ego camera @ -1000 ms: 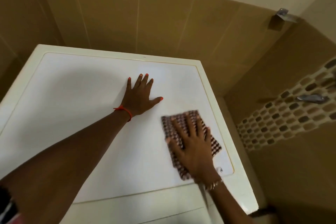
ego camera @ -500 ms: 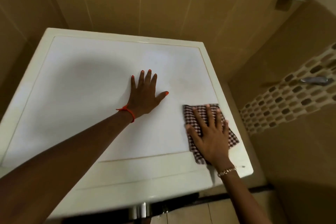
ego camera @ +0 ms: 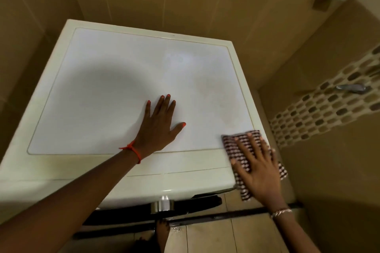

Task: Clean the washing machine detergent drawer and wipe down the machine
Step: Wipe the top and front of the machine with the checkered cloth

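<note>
- The machine [ego camera: 102, 98] stands in a tiled corner, its glossy white top set inside a cream rim; the wipe seems to be at the front right corner, so I'd carry it over the rim and along the front lip in overlapping passes
- The left hand [ego camera: 158, 127] lies flat and empty mid-top, fingers straight, bracing
- The right hand [ego camera: 259, 168] presses flat on the cloth, fingers spread; even pressure would serve best
- The checked cloth [ego camera: 230, 144] overhangs that corner and could slip off

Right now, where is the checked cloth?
Head view, right side: the checked cloth lies on the washing machine, at its front right corner, under the right hand.
</note>
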`<state>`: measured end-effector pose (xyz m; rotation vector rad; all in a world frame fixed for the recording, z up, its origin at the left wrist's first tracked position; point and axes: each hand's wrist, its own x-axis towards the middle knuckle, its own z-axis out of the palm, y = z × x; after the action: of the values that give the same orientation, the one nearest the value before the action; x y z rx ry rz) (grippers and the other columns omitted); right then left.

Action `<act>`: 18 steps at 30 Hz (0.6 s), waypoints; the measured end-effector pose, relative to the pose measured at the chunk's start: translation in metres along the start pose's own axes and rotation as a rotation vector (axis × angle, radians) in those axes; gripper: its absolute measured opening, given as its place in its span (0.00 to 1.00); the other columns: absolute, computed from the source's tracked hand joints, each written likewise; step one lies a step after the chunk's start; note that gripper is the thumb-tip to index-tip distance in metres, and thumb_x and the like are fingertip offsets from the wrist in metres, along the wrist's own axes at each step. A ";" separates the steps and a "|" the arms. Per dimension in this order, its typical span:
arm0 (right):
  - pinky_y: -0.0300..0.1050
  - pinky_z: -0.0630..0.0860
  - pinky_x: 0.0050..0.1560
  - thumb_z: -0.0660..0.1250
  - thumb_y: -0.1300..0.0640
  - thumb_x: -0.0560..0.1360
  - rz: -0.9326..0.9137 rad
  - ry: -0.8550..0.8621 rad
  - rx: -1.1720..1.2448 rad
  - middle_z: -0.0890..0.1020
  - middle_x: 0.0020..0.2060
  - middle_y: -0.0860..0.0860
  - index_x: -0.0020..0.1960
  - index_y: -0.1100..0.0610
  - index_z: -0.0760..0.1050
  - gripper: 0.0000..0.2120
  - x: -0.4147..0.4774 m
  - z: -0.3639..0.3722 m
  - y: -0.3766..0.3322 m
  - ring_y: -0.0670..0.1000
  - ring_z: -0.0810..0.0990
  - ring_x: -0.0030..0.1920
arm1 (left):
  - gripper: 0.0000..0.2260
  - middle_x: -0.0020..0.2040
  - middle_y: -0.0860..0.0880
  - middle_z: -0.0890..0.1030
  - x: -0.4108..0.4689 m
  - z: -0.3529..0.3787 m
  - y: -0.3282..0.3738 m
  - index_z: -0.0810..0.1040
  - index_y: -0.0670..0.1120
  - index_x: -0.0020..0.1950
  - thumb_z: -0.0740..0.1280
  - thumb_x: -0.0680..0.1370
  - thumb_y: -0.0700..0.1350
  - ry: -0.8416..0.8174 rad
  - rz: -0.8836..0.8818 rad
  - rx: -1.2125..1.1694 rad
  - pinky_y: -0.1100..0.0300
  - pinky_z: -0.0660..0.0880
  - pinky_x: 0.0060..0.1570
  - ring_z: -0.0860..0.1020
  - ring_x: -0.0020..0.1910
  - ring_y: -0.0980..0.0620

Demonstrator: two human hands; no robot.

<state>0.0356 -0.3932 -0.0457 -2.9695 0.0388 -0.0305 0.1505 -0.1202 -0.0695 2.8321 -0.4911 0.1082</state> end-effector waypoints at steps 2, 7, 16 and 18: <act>0.61 0.54 0.72 0.38 0.25 0.68 0.126 -0.006 0.038 0.55 0.75 0.47 0.71 0.34 0.51 0.34 0.016 -0.005 0.017 0.55 0.51 0.75 | 0.35 0.73 0.39 0.63 -0.013 -0.001 -0.004 0.65 0.38 0.71 0.46 0.75 0.62 -0.018 0.023 0.022 0.39 0.53 0.70 0.60 0.73 0.42; 0.62 0.51 0.72 0.37 0.26 0.65 0.282 -0.012 0.014 0.51 0.76 0.51 0.74 0.40 0.53 0.40 0.023 -0.002 0.001 0.59 0.49 0.75 | 0.37 0.74 0.41 0.61 -0.039 -0.009 -0.016 0.63 0.39 0.73 0.41 0.76 0.65 -0.052 0.039 0.024 0.42 0.49 0.71 0.59 0.74 0.44; 0.64 0.44 0.70 0.37 0.29 0.73 -0.031 0.013 0.031 0.51 0.76 0.53 0.74 0.41 0.53 0.34 -0.027 0.038 -0.153 0.58 0.45 0.75 | 0.36 0.77 0.50 0.51 -0.066 -0.023 -0.022 0.53 0.44 0.76 0.39 0.75 0.66 -0.005 0.018 -0.326 0.59 0.38 0.73 0.46 0.76 0.57; 0.64 0.47 0.68 0.43 0.31 0.75 -0.085 0.039 0.011 0.57 0.75 0.55 0.73 0.42 0.57 0.31 -0.032 0.047 -0.193 0.61 0.52 0.74 | 0.31 0.77 0.52 0.51 -0.072 -0.031 -0.029 0.53 0.45 0.76 0.45 0.77 0.60 -0.033 -0.034 -0.499 0.63 0.37 0.71 0.46 0.75 0.60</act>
<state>0.0088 -0.1946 -0.0592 -2.9573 -0.0826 -0.0997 0.0919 -0.0629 -0.0553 2.3547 -0.4082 -0.0615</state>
